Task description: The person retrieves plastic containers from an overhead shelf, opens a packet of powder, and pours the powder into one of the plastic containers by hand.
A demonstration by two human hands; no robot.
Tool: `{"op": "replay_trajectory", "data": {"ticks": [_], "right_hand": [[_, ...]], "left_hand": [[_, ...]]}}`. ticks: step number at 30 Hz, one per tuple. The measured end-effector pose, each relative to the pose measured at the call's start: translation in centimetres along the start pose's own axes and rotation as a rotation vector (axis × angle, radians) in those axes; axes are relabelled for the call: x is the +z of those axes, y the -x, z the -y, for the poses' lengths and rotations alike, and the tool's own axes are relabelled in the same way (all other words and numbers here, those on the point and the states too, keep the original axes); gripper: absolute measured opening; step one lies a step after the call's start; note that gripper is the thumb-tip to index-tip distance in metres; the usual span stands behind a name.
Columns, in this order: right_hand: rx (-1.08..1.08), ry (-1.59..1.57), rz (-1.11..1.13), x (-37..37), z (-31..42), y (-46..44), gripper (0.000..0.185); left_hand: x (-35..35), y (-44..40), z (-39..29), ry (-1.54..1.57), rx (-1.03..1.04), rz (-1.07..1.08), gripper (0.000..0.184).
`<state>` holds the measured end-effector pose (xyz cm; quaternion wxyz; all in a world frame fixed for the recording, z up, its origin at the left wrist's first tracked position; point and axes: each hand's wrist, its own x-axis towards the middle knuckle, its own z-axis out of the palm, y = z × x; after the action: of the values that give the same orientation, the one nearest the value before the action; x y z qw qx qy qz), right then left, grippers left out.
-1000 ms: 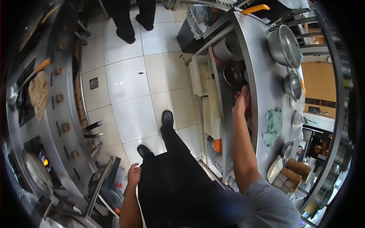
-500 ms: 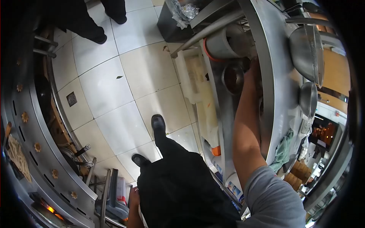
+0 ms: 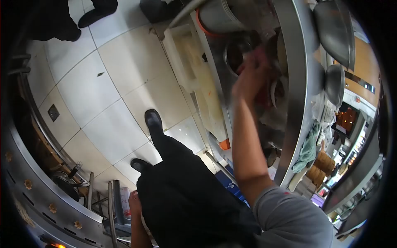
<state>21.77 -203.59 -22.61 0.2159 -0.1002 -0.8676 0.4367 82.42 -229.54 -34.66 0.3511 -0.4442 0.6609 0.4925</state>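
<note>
My right hand [image 3: 252, 78] is inside the shelf under the steel counter, its fingers curled at a blurred reddish-pink item [image 3: 259, 56] whose kind I cannot make out. Just left of the hand is a round metal pot [image 3: 226, 60] with dark contents. To its right, a pale-rimmed round container [image 3: 274, 94] stands partly in shadow. A grey bucket [image 3: 219, 16] with an orange rim is farther along the shelf. My left hand [image 3: 134, 203] hangs beside my thigh, near a grey rack; its fingers are mostly hidden.
The steel counter [image 3: 304, 82] runs along my right, with metal bowls [image 3: 335, 84] and a green cloth [image 3: 308, 153] on it. A long pale tub [image 3: 186, 58] stands before the shelf. At left is a stove front [image 3: 37, 198] with knobs. Another person's shoe [image 3: 97, 15] shows ahead.
My right hand has drawn back from deep in the shelf and now shows, with the reddish-pink item at its fingers. The view has shifted forward and right. My left hand stays low at my side.
</note>
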Motion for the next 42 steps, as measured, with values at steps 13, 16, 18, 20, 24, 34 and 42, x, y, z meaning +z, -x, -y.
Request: {"op": "replay_trajectory", "data": {"ticks": [13, 16, 18, 20, 24, 34, 42], "right_hand": [[0.519, -0.043, 0.741, -14.9, -1.4, 27.9, 0.030], [0.507, -0.009, 0.787, -19.8, -1.6, 29.6, 0.028], [0.537, 0.022, 0.797, -24.2, -1.3, 31.3, 0.028], [0.572, 0.029, 0.774, -29.0, -0.4, 32.7, 0.028], [0.552, 0.108, 0.724, -37.9, 2.5, 34.9, 0.026], [0.110, -0.069, 0.629, -45.3, 8.6, 27.3, 0.017], [-0.241, 0.257, 0.527, -52.7, 5.3, 20.5, 0.009]], "left_hand": [[2.2, 0.5, -4.2, -0.299, 0.310, 0.128, 0.047], [2.7, 2.2, -4.0, -0.506, 0.454, 0.085, 0.052], [3.6, 3.9, -3.8, -0.740, 0.441, 0.046, 0.058], [4.0, 5.3, -3.0, -0.772, 0.469, 0.051, 0.059], [4.8, 9.4, -2.6, -0.776, 0.450, 0.100, 0.061], [5.7, 18.0, -3.2, -0.693, 0.321, 0.074, 0.068], [14.8, 19.3, 2.4, -0.521, 0.351, 0.102, 0.057]]}}
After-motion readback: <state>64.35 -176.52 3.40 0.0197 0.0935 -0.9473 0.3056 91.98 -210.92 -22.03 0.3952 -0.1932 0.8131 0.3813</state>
